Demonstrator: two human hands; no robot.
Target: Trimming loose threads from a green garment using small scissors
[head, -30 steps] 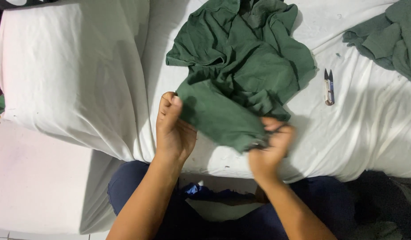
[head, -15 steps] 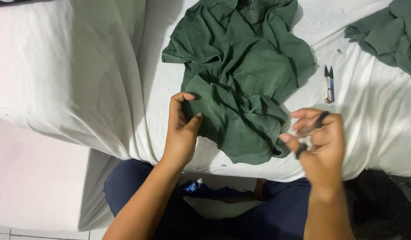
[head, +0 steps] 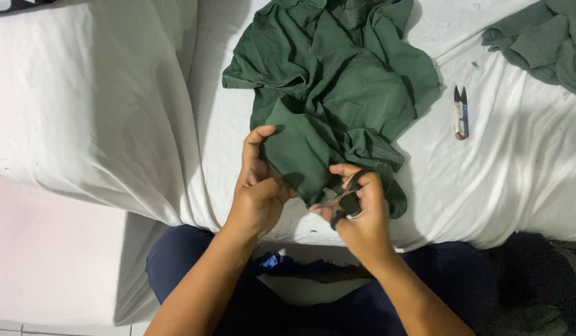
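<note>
At the centre of the frame a crumpled dark green garment [head: 335, 93] lies on a white sheet [head: 518, 180], its lower edge drawn down toward the person's lap. Just left of centre, the left hand [head: 258, 193] pinches that lower edge — thumb raised against the cloth, fingers curled behind it. To its right, the right hand [head: 356, 211] is closed around a small pair of scissors [head: 341, 202] with dark handles, held against the hem; whether the blades are open or biting into the fabric is hard to tell, since the fingers and the folds cover them. The two hands sit close together, almost touching, near the bottom of the garment.

Further out, toward the upper right, a small thread snipper [head: 461, 113] lies on the sheet, well apart from the hands. In the upper right corner a second green cloth [head: 543, 43] is bunched. Below, along the bottom edge, dark blue trousers [head: 194, 261] show.
</note>
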